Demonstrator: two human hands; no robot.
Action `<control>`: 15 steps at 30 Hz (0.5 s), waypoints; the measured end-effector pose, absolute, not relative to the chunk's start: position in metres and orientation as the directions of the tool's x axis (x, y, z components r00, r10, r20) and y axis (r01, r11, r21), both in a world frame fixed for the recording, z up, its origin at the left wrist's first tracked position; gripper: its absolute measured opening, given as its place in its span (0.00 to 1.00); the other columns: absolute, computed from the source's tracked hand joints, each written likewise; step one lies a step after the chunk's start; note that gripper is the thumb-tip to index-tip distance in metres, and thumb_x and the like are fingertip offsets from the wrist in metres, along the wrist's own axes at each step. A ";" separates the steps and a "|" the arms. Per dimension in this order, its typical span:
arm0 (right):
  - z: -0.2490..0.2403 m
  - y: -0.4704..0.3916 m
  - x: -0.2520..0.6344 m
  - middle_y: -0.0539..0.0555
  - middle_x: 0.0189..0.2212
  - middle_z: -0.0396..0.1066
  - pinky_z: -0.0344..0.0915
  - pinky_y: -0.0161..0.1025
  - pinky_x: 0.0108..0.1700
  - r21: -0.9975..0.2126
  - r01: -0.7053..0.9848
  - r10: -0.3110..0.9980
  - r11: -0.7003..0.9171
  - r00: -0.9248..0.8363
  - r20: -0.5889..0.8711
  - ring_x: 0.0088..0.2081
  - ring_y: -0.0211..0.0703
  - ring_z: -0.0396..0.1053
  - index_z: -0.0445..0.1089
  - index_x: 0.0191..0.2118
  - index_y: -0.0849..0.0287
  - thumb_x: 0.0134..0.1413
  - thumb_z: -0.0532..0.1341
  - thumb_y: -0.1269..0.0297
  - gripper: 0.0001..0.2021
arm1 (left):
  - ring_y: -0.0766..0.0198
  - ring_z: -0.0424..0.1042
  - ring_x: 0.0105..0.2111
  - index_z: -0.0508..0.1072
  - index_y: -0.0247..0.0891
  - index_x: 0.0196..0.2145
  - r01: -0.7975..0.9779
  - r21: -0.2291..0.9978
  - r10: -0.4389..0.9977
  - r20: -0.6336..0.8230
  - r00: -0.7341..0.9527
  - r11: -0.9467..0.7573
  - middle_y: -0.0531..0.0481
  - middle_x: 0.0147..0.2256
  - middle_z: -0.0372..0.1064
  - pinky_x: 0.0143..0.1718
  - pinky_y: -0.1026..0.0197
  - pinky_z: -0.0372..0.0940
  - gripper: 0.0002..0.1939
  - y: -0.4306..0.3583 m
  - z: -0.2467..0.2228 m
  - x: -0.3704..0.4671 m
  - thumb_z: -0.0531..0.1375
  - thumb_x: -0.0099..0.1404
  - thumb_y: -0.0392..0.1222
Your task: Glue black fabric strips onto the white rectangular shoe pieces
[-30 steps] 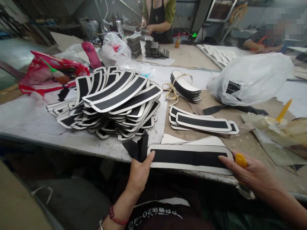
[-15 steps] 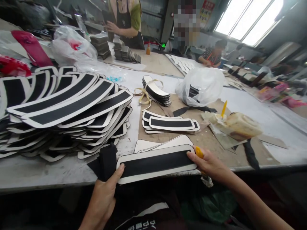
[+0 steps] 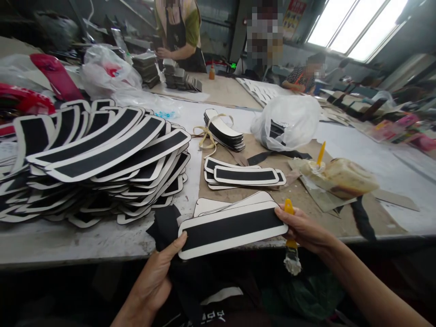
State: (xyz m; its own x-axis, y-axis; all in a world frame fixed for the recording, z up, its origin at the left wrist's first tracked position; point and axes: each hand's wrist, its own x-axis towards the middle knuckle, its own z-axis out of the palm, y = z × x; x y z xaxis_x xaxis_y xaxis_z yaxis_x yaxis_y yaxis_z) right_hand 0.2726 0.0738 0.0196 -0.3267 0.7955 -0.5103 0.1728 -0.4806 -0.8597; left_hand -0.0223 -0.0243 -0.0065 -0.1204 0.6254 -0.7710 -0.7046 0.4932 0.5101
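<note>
A long white piece with a black strip lies across the table's near edge, held at both ends. My left hand pinches its left end, thumb on top, beside a bundle of black fabric strips. My right hand grips the right end together with a yellow-handled brush, whose bristles hang below the table edge. Blank white pieces lie just behind the held one.
A big heap of finished black-and-white pieces fills the left. A small pile, a tied bundle, a white plastic bag and a glue pot sit ahead. Other people work at far tables.
The view swung right and then settled. Both hands lifted the piece slightly off the table edge; the brush now hangs lower in my right hand.
</note>
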 end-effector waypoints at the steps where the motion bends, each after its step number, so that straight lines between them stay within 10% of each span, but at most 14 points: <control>1: 0.018 0.075 0.273 0.42 0.15 0.52 0.42 0.29 0.18 -0.864 0.191 0.807 -0.466 -0.308 -0.503 0.15 0.27 0.45 0.56 0.26 0.58 0.48 0.59 0.44 0.22 | 0.60 0.72 0.22 0.74 0.34 0.40 -0.681 0.543 0.645 -0.752 -0.136 0.490 0.46 0.27 0.74 0.25 0.60 0.69 0.19 -0.024 -0.006 -0.023 0.68 0.48 0.39; 15: 0.012 0.091 0.284 0.41 0.13 0.53 0.42 0.28 0.16 -0.867 0.318 0.851 -0.384 -0.241 -0.466 0.14 0.26 0.49 0.55 0.25 0.58 0.47 0.61 0.47 0.20 | 0.63 0.66 0.19 0.75 0.33 0.35 -0.474 0.688 0.694 -0.692 -0.199 0.550 0.52 0.19 0.68 0.21 0.63 0.63 0.21 -0.001 0.006 -0.016 0.70 0.44 0.47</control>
State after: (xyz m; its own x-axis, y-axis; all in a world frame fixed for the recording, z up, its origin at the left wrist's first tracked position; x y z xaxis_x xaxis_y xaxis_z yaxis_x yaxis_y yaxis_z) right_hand 0.2843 0.0910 0.0122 -0.2410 0.8512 -0.4662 0.3183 -0.3844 -0.8665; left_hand -0.0161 -0.0010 0.0063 -0.1985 0.6941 -0.6920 -0.4745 0.5497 0.6875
